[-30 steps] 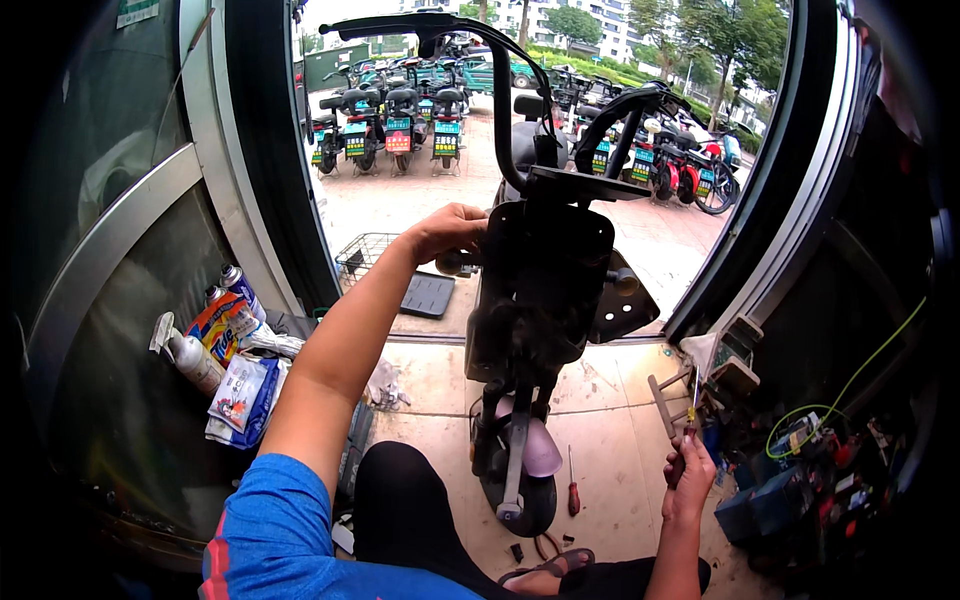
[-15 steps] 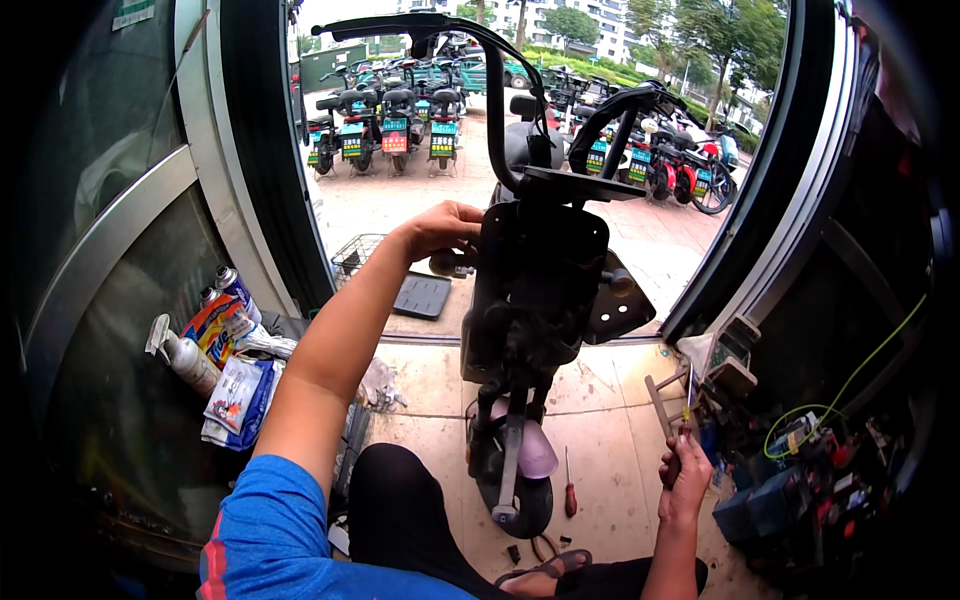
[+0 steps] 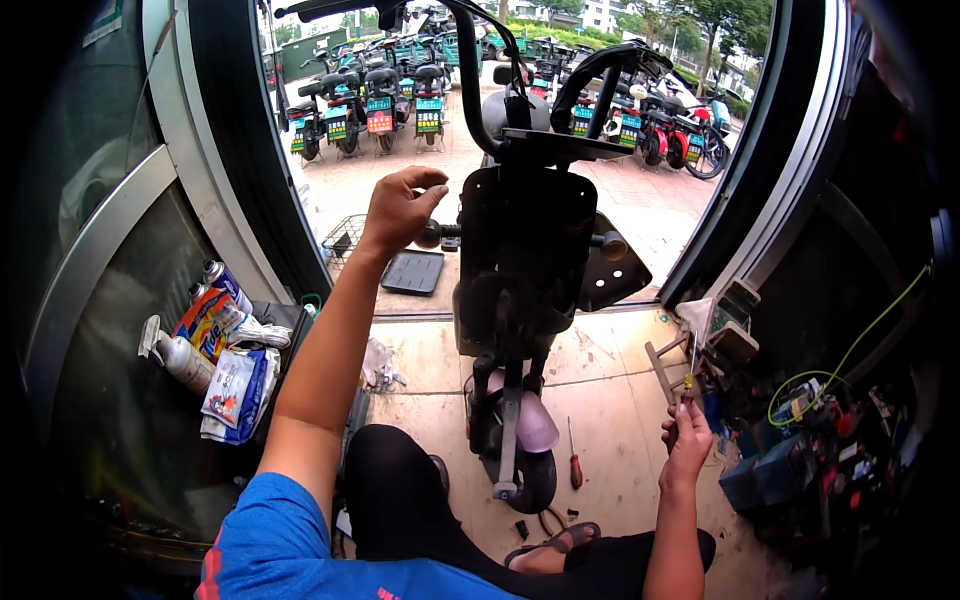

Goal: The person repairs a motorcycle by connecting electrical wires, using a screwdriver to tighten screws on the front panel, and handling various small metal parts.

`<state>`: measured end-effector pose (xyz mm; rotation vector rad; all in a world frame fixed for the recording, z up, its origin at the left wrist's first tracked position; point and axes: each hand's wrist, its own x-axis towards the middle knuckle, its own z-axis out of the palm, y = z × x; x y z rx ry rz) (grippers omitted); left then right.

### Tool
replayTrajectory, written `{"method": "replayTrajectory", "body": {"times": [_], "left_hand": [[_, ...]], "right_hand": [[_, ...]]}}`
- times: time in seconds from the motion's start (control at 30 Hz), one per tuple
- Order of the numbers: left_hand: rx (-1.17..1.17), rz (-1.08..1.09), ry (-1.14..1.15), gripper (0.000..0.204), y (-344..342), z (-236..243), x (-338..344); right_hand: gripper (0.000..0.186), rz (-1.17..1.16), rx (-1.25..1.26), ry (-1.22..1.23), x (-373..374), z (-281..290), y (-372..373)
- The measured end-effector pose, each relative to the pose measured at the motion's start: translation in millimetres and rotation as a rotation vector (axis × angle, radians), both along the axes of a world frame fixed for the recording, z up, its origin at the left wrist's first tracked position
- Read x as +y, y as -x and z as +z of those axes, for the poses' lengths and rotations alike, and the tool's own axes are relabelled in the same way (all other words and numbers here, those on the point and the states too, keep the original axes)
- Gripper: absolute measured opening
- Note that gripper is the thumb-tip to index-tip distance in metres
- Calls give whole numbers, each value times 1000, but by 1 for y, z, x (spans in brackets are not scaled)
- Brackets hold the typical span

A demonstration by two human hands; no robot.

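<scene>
In front of me stands an electric scooter [image 3: 525, 235], its dark front panel removed down to a black body and its small wheel [image 3: 538, 482] toward me. My left hand [image 3: 400, 208] is raised just left of the black body, apart from it, above a round turn signal [image 3: 428, 235]. Its fingers are curled in, thumb near the forefinger; whatever they pinch, if anything, is too small to make out. Low on the right, my right hand [image 3: 686, 445] is closed around the handle of a screwdriver [image 3: 688, 385], its shaft pointing up. A pale purple fender [image 3: 536, 424] sits above the wheel.
A second screwdriver [image 3: 575, 468] with a red handle lies on the tiled floor. Spray bottle [image 3: 180, 355] and packets stand at left. Tools and a blue box [image 3: 765, 475] crowd the right. A grey tray [image 3: 412, 272] lies beyond the sill; parked scooters [image 3: 380, 105] line the pavement.
My left hand has drawn back from the scooter's left edge, leftward and up. The view has tipped slightly lower. My right hand keeps hold of the screwdriver, nearly in place.
</scene>
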<state>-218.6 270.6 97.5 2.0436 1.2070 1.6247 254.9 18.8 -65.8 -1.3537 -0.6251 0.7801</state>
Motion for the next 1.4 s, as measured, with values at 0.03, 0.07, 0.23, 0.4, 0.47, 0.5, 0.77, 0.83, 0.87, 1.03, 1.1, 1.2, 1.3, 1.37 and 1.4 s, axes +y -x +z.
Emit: {"method": "replayTrajectory", "body": {"times": [0.03, 0.07, 0.23, 0.4, 0.47, 0.5, 0.77, 0.83, 0.87, 1.03, 1.1, 1.2, 1.3, 1.37, 1.4], "left_hand": [[10, 113, 6, 19, -8, 2, -22], [-65, 108, -23, 18, -15, -3, -35], [-282, 99, 5, 15, -44, -19, -87], [-341, 65, 191, 17, -71, -35, -116], [-346, 16, 236, 16, -74, -40, -126], [-330, 0, 242, 16, -75, -42, -128], [-456, -159, 385, 28, -98, -66, -128], [-388, -104, 426, 33, -106, -61, -132], [-430, -95, 434, 36, -108, -66, -133], [-571, -199, 562, 44, -123, -58, -147], [-588, -232, 578, 46, -128, -59, -153], [-583, -303, 603, 48, -135, -54, -161], [-585, -257, 604, 49, -131, -56, -162], [-630, -255, 598, 50, -130, -52, -162], [-650, -258, 596, 50, -130, -50, -163]], "right_hand": [[23, -23, -72, 34, 7, -20, -6], [21, -11, -58, 135, 14, -49, -12], [8, 74, 40, 701, 43, -233, -42], [23, -86, -117, 1066, 23, -353, -37], [24, -27, -172, 1134, 4, -375, -18], [22, -2, -233, 1179, -5, -395, -21], [38, 19, -547, 1341, -23, -415, -40], [39, 28, -560, 1374, -19, -390, -41], [40, 65, -553, 1392, -9, -376, -36], [38, -272, -363, 1025, 19, -353, -83], [37, -312, -503, 806, 42, -330, -97], [33, -388, -604, 429, 79, -261, -127], [25, -247, -694, 37, 138, -118, -58], [23, -146, -756, -172, 147, -12, 8], [19, -80, -712, -318, 148, 26, 36]]}}
